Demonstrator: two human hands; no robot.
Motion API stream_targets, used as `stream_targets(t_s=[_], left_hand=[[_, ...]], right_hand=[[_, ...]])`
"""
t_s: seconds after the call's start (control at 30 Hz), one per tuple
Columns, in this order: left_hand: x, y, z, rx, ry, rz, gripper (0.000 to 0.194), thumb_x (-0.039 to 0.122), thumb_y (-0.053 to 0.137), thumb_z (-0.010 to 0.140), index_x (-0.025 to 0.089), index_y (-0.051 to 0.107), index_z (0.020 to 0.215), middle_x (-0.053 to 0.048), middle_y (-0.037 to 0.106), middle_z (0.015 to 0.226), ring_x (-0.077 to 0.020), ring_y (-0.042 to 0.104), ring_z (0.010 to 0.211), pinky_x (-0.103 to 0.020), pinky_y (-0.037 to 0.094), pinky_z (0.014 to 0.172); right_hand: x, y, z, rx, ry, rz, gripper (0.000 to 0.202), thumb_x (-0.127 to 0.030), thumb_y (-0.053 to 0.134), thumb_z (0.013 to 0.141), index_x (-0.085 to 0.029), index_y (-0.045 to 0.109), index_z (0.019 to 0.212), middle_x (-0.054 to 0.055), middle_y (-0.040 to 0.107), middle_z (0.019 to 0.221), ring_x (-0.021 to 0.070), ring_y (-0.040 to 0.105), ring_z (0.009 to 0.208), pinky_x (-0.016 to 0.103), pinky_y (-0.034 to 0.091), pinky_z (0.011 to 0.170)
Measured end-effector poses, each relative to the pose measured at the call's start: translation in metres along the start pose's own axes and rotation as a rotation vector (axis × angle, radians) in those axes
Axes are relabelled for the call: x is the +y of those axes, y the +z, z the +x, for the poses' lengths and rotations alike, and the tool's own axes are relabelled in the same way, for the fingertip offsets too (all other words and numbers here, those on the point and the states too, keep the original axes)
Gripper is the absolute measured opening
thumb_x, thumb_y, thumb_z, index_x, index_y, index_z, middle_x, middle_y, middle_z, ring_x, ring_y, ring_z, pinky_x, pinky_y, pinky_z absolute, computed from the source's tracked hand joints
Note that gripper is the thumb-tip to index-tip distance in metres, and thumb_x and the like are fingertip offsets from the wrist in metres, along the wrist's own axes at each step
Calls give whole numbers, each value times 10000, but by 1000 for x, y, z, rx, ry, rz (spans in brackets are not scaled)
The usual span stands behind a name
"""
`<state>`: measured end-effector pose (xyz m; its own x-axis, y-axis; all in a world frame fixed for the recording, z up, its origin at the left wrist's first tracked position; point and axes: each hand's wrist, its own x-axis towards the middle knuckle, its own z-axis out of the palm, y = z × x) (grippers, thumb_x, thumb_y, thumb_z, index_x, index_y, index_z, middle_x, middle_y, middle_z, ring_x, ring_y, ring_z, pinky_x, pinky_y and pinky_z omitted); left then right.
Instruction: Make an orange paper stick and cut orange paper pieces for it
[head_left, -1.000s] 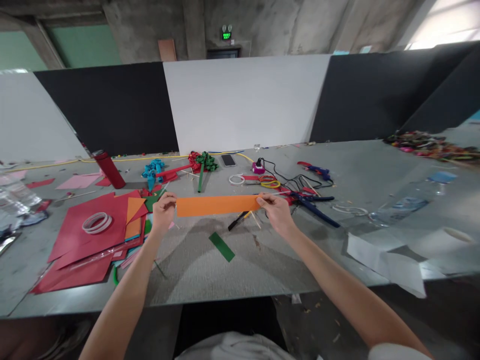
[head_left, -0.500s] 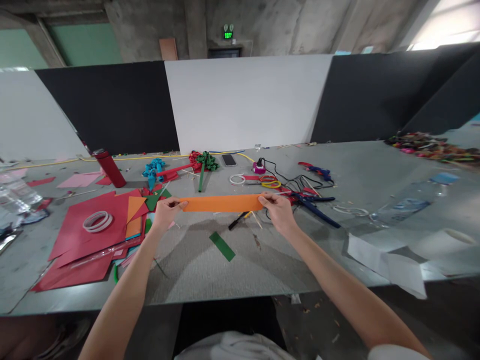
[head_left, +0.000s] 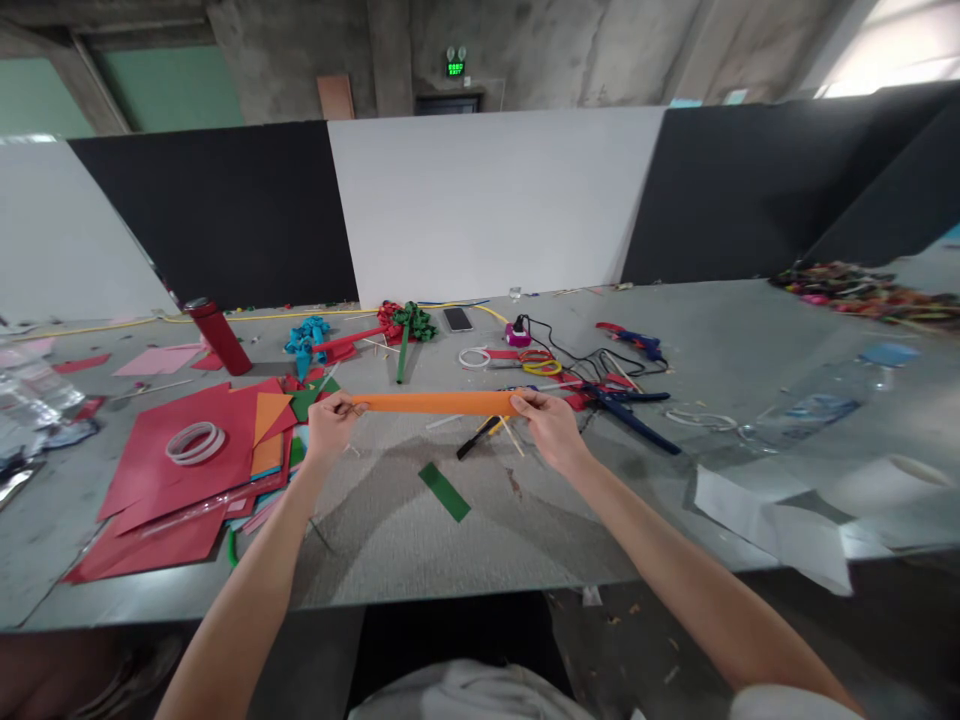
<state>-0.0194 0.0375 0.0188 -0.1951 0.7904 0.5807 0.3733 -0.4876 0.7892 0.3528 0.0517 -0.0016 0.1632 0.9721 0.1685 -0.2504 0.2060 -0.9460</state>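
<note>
An orange paper strip point(head_left: 439, 403) is stretched level above the table between my two hands. My left hand point(head_left: 332, 425) pinches its left end between thumb and fingers. At the other end, my right hand point(head_left: 551, 425) grips it the same way. Below the strip, a small green paper piece point(head_left: 445, 492) lies flat on the table, touched by neither hand. A black pen-like tool point(head_left: 477, 438) rests just beyond it, close to some thin sticks. Scissors or pliers with dark blue handles point(head_left: 637, 425) lie to the right of my right hand.
Red paper sheets point(head_left: 169, 480) with a tape roll point(head_left: 195, 443) on them lie at left, near a red flask point(head_left: 219, 337). Paper flowers point(head_left: 405, 322) and a phone point(head_left: 457, 319) are at the back. A plastic bottle point(head_left: 817, 400) and a white paper roll point(head_left: 885, 485) are at right.
The orange strip has tilted and now looks narrower, with its face turned more away from me. Both hands keep their hold and have shifted slightly left.
</note>
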Motion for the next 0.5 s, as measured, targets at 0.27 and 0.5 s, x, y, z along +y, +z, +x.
stream_targets(t_s=[0.27, 0.5], left_hand=[[13, -8, 3, -28, 28, 32, 225, 371, 791, 695, 172, 718, 621, 38, 415, 532, -93, 323, 523, -236, 240, 481], [14, -7, 1, -25, -94, -38, 236, 382, 817, 678, 152, 768, 691, 41, 460, 469, -82, 361, 457, -219, 257, 429]], right_hand=[[-13, -3, -3, -57, 15, -116, 380, -478, 908, 580, -199, 774, 801, 14, 686, 760, 115, 521, 610, 255, 389, 532], [-32, 1, -13, -69, 72, -95, 356, -449, 911, 583, -176, 775, 767, -35, 544, 511, 76, 384, 448, 245, 269, 403]])
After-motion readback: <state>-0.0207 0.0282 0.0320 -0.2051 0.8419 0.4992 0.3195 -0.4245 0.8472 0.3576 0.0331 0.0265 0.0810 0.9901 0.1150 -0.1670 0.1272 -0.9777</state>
